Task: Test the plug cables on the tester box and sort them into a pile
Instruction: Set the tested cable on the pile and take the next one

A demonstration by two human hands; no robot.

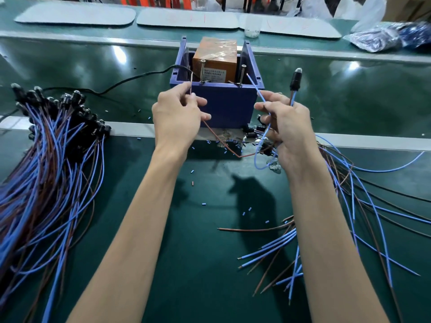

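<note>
The tester box (224, 103) is a blue open case with an orange block (215, 59) and two upright metal posts (202, 72) inside. It stands at the centre, straddling a metal rail. My left hand (179, 117) pinches a brown wire (190, 86) and points its tip up beside the left post. My right hand (286, 131) grips a cable's blue wire (255, 88), aimed toward the right post, with the cable's black plug (295, 80) sticking up above my fingers. Both wire tips are close to the posts; contact is unclear.
A big pile of blue-and-brown cables with black plugs (51, 145) lies at the left. Loose cables (349, 206) fan out at the right under my right arm. A black power cord (130, 79) runs left from the box. Insulation scraps dot the green mat (210, 229).
</note>
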